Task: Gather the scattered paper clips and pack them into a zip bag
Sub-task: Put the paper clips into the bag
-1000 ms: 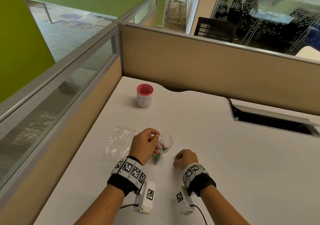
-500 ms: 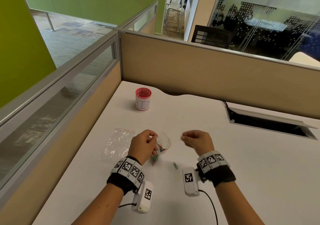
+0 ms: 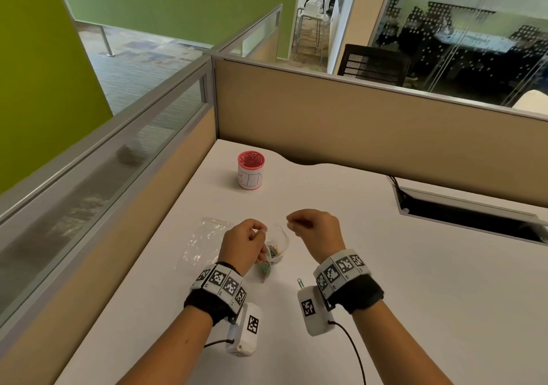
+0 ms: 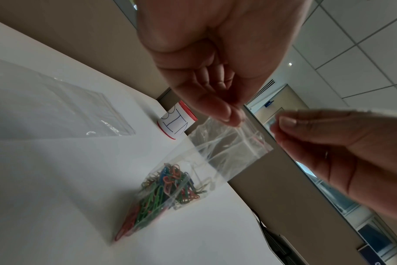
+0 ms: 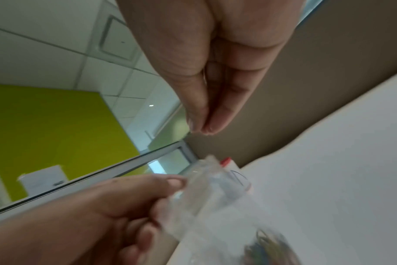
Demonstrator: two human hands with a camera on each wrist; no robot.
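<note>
On the near edge of the white desk (image 3: 385, 266), items listed near to far:
Loose clip: a green paper clip (image 3: 300, 282) lay on the desk just beside the right wrist, outside the bag.
Zip bag: a clear zip bag (image 4: 218, 159) stood with its bottom on the desk, coloured paper clips (image 4: 163, 191) heaped inside.
Left hand: the left hand (image 3: 244, 245) pinched the bag's top rim between thumb and fingertips (image 4: 227, 114), holding the mouth up.
Right hand: the right hand (image 3: 315, 231) hovered just right of the mouth, thumb and forefinger pressed together; whether a clip sat between them could not be told.
Spare bag: a second, flat clear bag (image 3: 204, 242) lay to the left.
Far: a red-rimmed pot (image 3: 251, 170) labelled "BIN" stood near the partition.
</note>
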